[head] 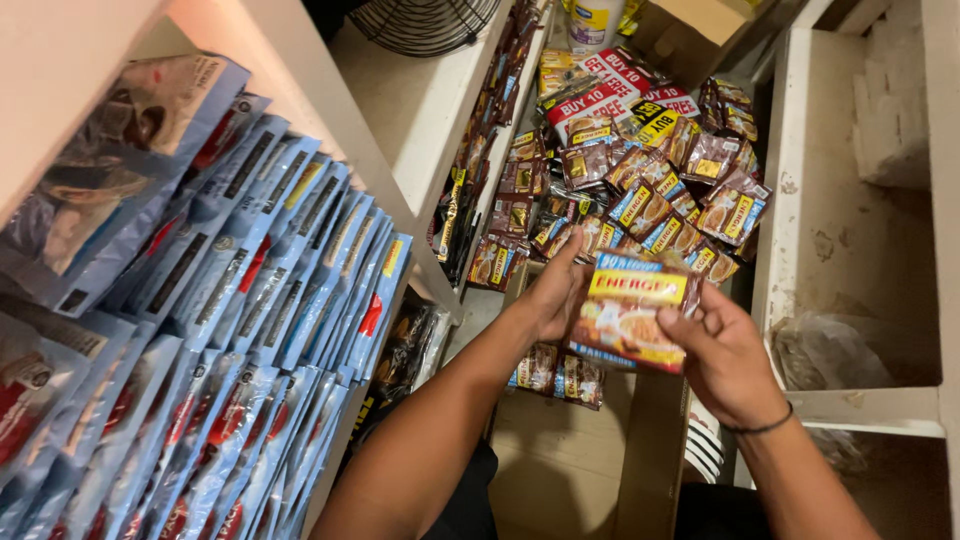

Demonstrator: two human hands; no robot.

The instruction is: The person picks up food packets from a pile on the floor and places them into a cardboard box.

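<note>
A stack of sachets (628, 322) is pinched at both ends by the left hand (556, 292) and right hand (722, 358), just below the pile (655, 180); light, floppy, slick foil, probably best gripped by the edges.

sachet stack (628, 318) between both hands, sachet pile (650, 180) behind, pouches (250, 290) left

The left hand (553, 293) lies mostly behind the sachets (628, 318), so its fingers (566, 262) are largely hidden. The right hand (727, 362) covers the sachets' right edge. How many sachets are in the stack cannot be told. The blue pouches (250, 300) run off the left and bottom edges. A wire fan guard (420, 22) and a white tub (592, 20) are cut by the top edge. The heap of brown packets (650, 180) buries whatever lies under it.
</note>
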